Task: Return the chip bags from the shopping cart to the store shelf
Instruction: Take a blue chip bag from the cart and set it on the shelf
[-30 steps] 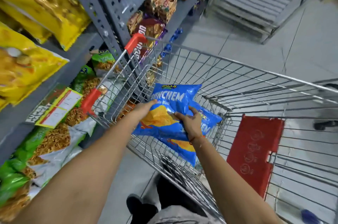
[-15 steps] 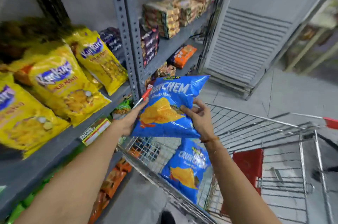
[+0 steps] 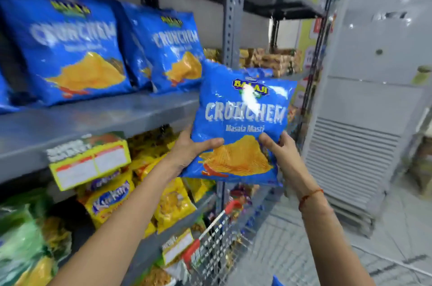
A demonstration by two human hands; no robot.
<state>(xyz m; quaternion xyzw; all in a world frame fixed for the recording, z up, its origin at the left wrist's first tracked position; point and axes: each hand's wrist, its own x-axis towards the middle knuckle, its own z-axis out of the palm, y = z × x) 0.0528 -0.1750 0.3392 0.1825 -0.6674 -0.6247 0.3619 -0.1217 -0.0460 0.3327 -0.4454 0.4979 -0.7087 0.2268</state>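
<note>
I hold a blue chip bag (image 3: 243,119) upright in front of the grey shelf (image 3: 98,117), just right of its front edge. My left hand (image 3: 190,152) grips the bag's lower left edge and my right hand (image 3: 279,148) grips its lower right edge. Two matching blue chip bags (image 3: 67,52) (image 3: 168,49) lean on the shelf to the left. The shopping cart (image 3: 217,246) shows only its wire corner with a red handle at the bottom; a blue corner of another bag (image 3: 277,282) peeks at the frame's lower edge.
A yellow price label (image 3: 88,164) hangs from the shelf front. Yellow snack bags (image 3: 112,194) fill the shelf below, green ones (image 3: 21,239) at lower left. A perforated grey upright post (image 3: 231,12) stands right of the blue bags. A tall white floor air conditioner (image 3: 364,103) stands on the right.
Both hands lifted the blue bag out of the cart up to the level of the shelf with matching blue bags. My view rose from the cart to that shelf.
</note>
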